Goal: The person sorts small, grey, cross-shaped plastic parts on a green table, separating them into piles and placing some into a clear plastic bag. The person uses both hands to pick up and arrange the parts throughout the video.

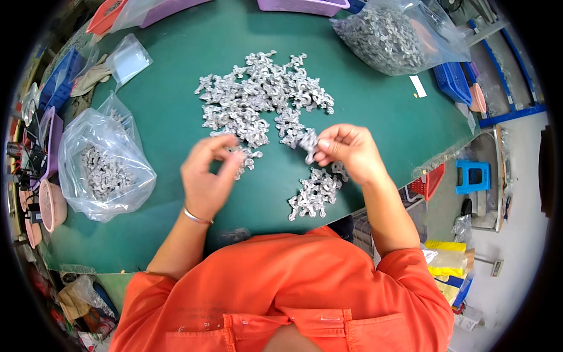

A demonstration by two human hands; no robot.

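Observation:
A large heap of small grey curved metal parts (258, 88) is spread over the green table. My right hand (352, 149) pinches a few of these metal parts (309, 141) between thumb and fingers, at the heap's near right edge. My left hand (208, 173), a little blurred, has its thumb and fingers apart. It hovers beside a few loose metal parts (248, 161) at the heap's near left edge, and I see nothing in its grasp. Close to my body, below the right hand, lies a smaller pile of the same parts (314, 193).
On the left sits an open clear plastic bag (108, 170) with grey parts inside. A fuller bag (387, 38) stands at the far right. Purple bins (302, 6) line the far edge, and a blue basket (451, 82) is on the right. A blue stool (472, 176) stands beyond the table.

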